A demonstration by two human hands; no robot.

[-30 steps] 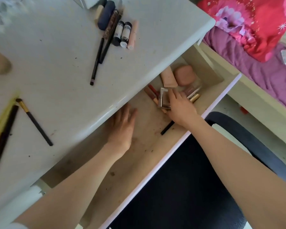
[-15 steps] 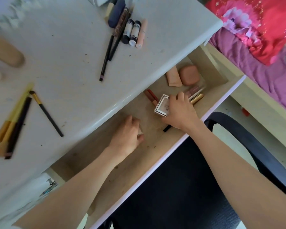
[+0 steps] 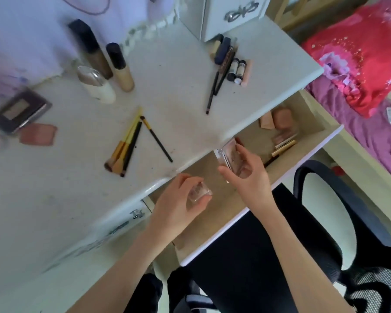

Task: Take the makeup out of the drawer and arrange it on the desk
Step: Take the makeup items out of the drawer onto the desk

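**Head view: both hands lifting makeup above the drawer**

The left hand [image 3: 181, 199] grips a small clear jar [image 3: 199, 192] (contents blurred). At its 2 o'clock, the right hand [image 3: 248, 175] pinches a pink compact [image 3: 229, 154] above the open drawer [image 3: 312, 123], beside the desk [image 3: 167, 98] edge.
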